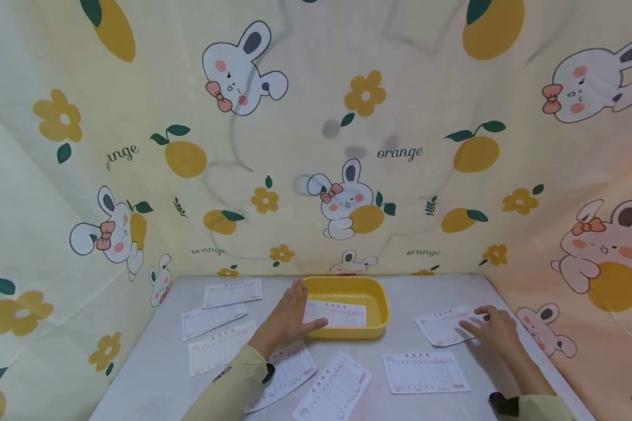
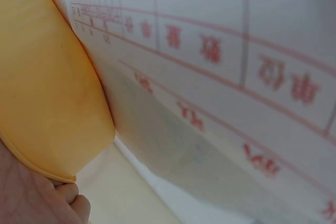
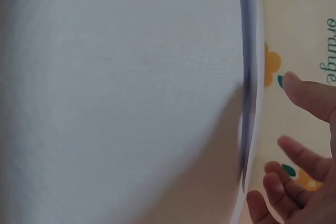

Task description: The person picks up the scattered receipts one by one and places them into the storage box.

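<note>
The left hand [image 1: 286, 318] lies straight-fingered, the right [image 1: 497, 331] loosely bent.

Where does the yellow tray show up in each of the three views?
Head: the yellow tray sits in the lower half, just right of centre.
Left wrist: along the left side, from the top edge down toward the bottom.
Right wrist: not in it.
Shared landmark: the left hand, beside it in head and left wrist only.
</note>
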A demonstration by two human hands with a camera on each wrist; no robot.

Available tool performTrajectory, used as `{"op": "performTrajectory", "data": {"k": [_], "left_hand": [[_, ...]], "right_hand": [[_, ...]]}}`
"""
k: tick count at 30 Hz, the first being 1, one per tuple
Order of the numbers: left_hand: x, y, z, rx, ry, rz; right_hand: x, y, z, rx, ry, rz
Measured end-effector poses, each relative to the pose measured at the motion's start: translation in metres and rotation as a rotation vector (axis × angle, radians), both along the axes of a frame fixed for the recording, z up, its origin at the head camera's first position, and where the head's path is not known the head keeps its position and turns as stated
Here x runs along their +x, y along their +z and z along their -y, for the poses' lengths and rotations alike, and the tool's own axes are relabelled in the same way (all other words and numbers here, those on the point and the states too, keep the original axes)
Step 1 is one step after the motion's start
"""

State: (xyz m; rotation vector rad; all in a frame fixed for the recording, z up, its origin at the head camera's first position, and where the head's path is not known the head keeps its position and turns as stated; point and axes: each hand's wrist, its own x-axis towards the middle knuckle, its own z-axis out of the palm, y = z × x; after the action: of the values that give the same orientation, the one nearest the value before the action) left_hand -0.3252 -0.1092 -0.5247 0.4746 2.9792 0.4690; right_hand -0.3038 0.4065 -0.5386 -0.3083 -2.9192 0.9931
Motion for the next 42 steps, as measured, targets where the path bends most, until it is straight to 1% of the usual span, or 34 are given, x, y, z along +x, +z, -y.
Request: {"op": "performTrajectory", "data": {"k": [4,13,18,23,28,32,36,42], "left_hand": [[0.002,0.000,-0.001,-0.007,0.001,0.002],[0.000,-0.004,-0.002,-0.025,0.008,-0.004],[-0.001,-0.005,-0.003,-0.029,0.012,0.000],[-0.001,-0.005,-0.003,-0.033,0.014,-0.001],[-0.003,-0.006,-0.002,-0.041,0.010,-0.011],[-0.003,-0.006,-0.002,-0.049,0.008,-0.012],[-0.003,-0.006,-0.002,-0.047,0.010,-0.008],[-0.003,-0.005,-0.002,-0.045,0.010,-0.007]], "right_hand": [[0.001,-0.004,-0.003,0.002,-0.026,0.052],[0.002,-0.010,-0.007,0.014,-0.024,0.114],[0.001,-0.011,-0.009,0.046,-0.026,0.146],[0.000,-0.011,-0.011,0.049,-0.027,0.151],[0.000,-0.008,-0.010,0.030,-0.050,0.172],[0.000,-0.008,-0.008,0.033,-0.053,0.179],[0.001,-0.010,-0.007,0.047,-0.048,0.171],[0.003,-0.008,-0.002,0.062,-0.055,0.144]]}}
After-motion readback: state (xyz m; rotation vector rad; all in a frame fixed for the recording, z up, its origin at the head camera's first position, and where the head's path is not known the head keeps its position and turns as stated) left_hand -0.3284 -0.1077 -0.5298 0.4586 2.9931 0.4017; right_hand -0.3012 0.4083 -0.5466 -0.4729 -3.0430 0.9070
